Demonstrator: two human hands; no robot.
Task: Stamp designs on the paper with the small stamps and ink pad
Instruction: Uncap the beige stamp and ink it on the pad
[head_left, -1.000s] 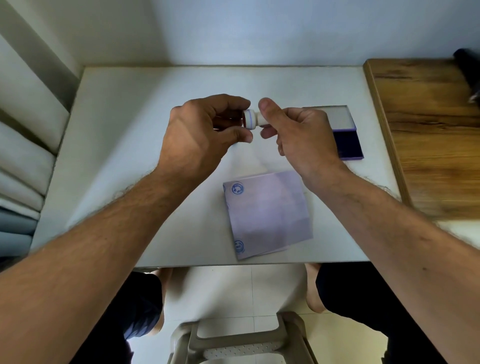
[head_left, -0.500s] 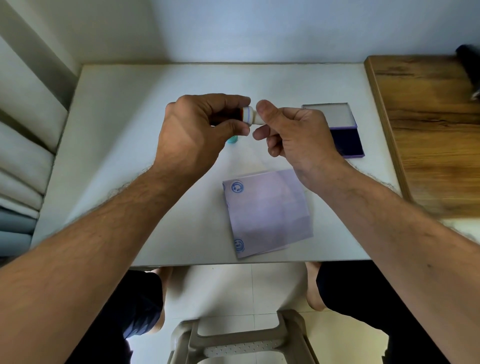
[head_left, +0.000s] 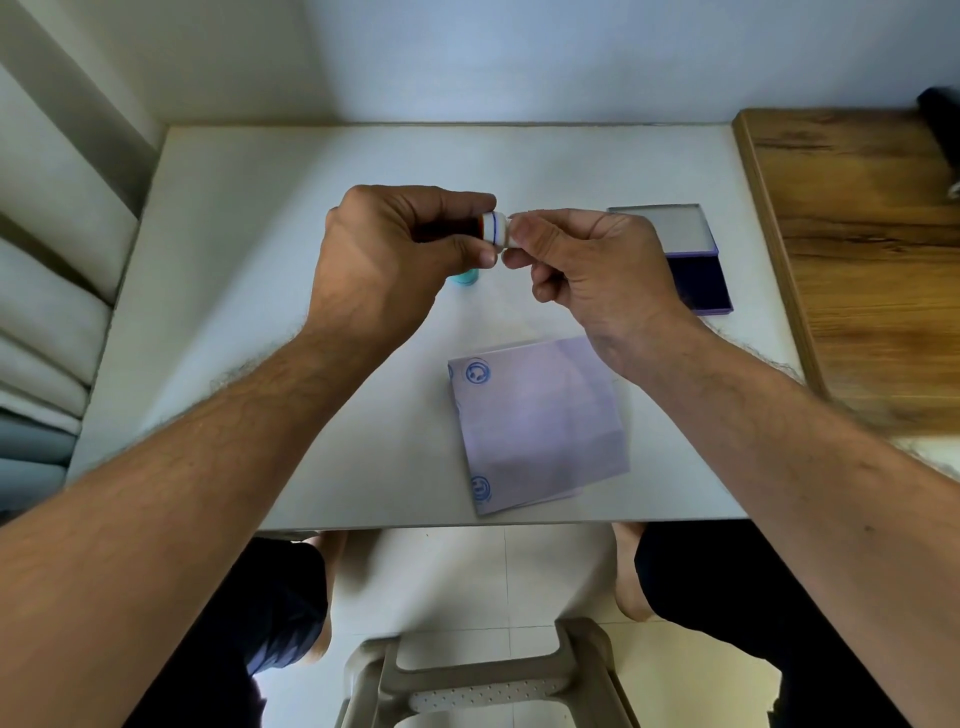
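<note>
Both hands are raised over the white table (head_left: 260, 260), working on one small stamp (head_left: 492, 232). The left hand (head_left: 384, 260) grips its dark body, fingers curled round it, while the right hand (head_left: 592, 270) pinches the white end between thumb and fingertips (a cap, most likely, though it is too small to be sure). This looks like the step of getting a fresh stamp ready, not of printing. The paper (head_left: 540, 421) lies near the table's front edge with two blue round prints along its left side. The ink pad (head_left: 698, 283) sits open just beyond the right hand. A teal stamp (head_left: 464, 278) peeks from under the left hand. Next, the white end must come off, then the stamp goes down onto the pad.
</note>
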